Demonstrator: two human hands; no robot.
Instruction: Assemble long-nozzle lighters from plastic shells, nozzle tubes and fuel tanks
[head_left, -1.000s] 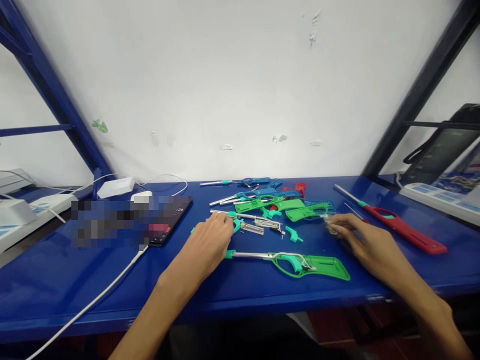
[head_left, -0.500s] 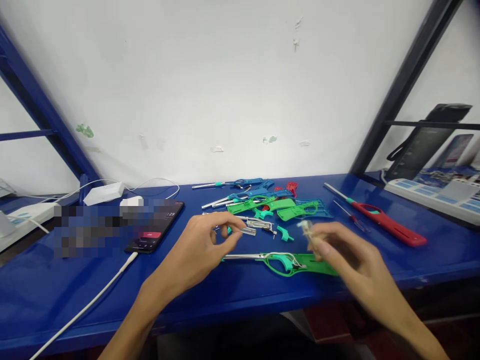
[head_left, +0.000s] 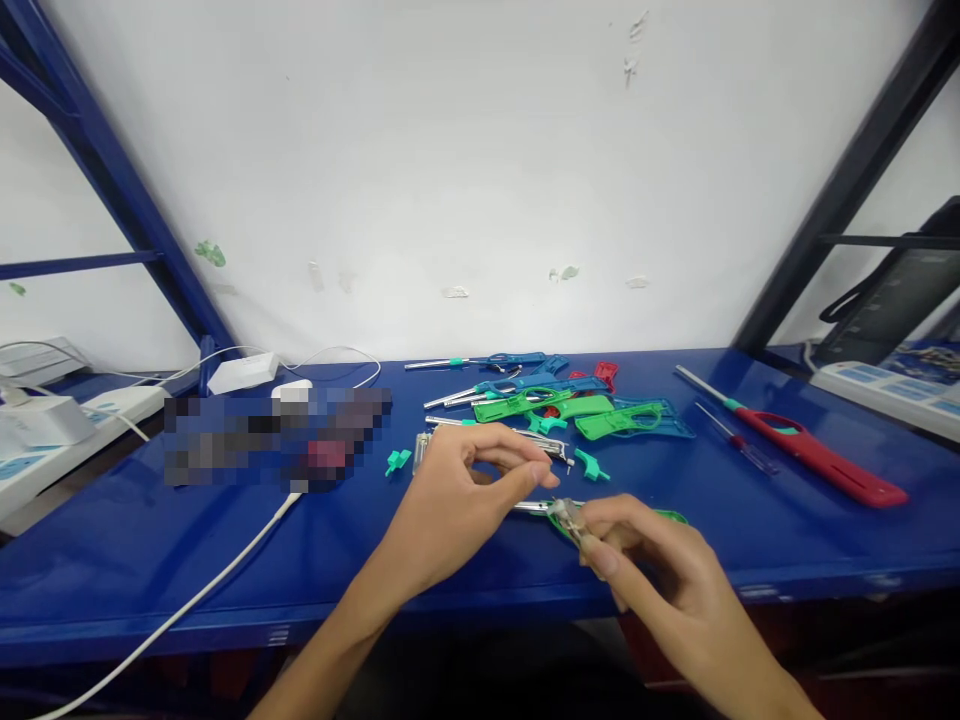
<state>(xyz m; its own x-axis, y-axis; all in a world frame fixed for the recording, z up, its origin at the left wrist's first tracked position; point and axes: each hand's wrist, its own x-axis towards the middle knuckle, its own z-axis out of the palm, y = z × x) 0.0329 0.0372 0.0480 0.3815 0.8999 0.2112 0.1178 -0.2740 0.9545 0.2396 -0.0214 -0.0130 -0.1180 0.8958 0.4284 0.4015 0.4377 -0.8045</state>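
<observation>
My right hand [head_left: 652, 565] pinches a small, clear, whitish piece that looks like a lighter fuel tank [head_left: 570, 520], over a green lighter half-shell [head_left: 671, 516] with a metal tube [head_left: 531, 507]. My left hand [head_left: 472, 490] hovers just left of it, thumb and fingertips closed together; whatever is between them, if anything, is hidden. A clear part [head_left: 420, 455] and a turquoise trigger [head_left: 397, 461] lie left of my left hand. Another turquoise trigger [head_left: 592, 465] lies beyond the right hand. Metal and clear parts [head_left: 556, 447] are partly covered behind my left fingers.
Behind the hands lie blue shells [head_left: 525, 384], green shells [head_left: 619, 421] and red pieces [head_left: 606, 375]. A screwdriver [head_left: 739, 440] and a whole red lighter [head_left: 817, 455] rest at the right. At left are a blurred phone [head_left: 345, 440], a white cable [head_left: 187, 600] and a power strip [head_left: 82, 440].
My right hand has brought the clear piece down and left. My left hand has moved right, so the hands are closer together. The view has shifted slightly left.
</observation>
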